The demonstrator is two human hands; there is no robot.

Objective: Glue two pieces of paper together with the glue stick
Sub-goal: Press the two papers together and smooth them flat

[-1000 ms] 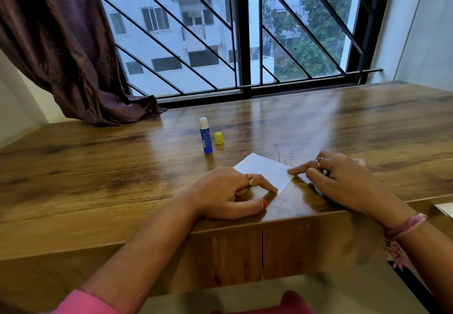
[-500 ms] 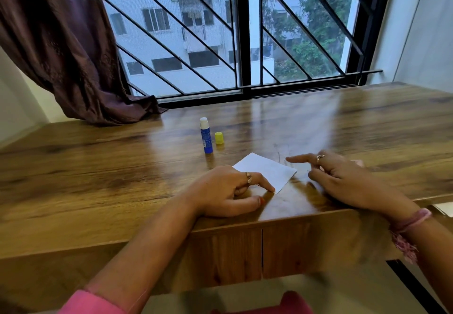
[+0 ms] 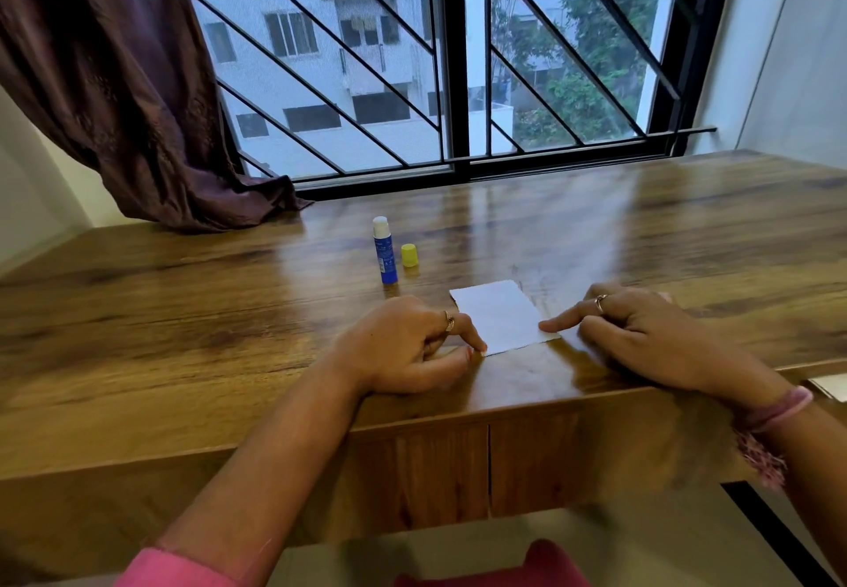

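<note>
A small white paper [image 3: 499,316] lies flat on the wooden table [image 3: 229,311] near its front edge. My left hand [image 3: 408,343] rests curled at the paper's near left corner, with index finger and thumb closed on that corner. My right hand [image 3: 641,334] lies on the table to the right, its index fingertip touching the paper's near right corner and its other fingers loosely bent. I cannot tell whether the paper is one sheet or two. The blue glue stick [image 3: 382,249] stands upright and uncapped behind my left hand, with its yellow cap [image 3: 409,255] beside it.
A barred window [image 3: 458,82] runs along the table's far edge. A dark curtain [image 3: 114,82] hangs down onto the table's back left corner. A white scrap [image 3: 830,387] shows at the right edge, below table level. Cabinet doors sit under the front edge.
The paper has turned from a diagonal lie to nearly square with the table edge. My right index finger lifted off it, then came back onto its right corner.
</note>
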